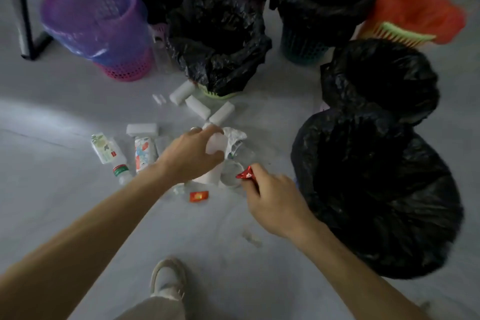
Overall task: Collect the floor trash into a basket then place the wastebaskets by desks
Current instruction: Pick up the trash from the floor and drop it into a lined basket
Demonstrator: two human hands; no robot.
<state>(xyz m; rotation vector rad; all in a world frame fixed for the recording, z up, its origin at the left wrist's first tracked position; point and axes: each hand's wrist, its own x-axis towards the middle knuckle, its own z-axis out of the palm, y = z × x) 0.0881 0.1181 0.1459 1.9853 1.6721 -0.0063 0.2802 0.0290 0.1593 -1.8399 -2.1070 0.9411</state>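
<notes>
Trash lies scattered on the grey floor [65, 202]: white foam blocks [197, 106], tissue packs [142, 153], a plastic bottle [122, 173] and a red wrapper [198, 196]. My left hand [192, 156] closes over a white cup [217, 143] beside crumpled paper [235, 138]. My right hand [275, 202] pinches a small red wrapper [245, 173] above a clear cup [230, 176]. Baskets lined with black bags stand around the pile, the nearest one [376, 202] at the right and another [218, 41] just beyond the foam.
A purple-lined pink basket [104, 26] stands at the back left beside a black desk leg [24, 13]. An orange basket [415, 13] sits at the back right. Several more black-bagged baskets [324, 5] crowd the back. My shoe [168, 278] is below.
</notes>
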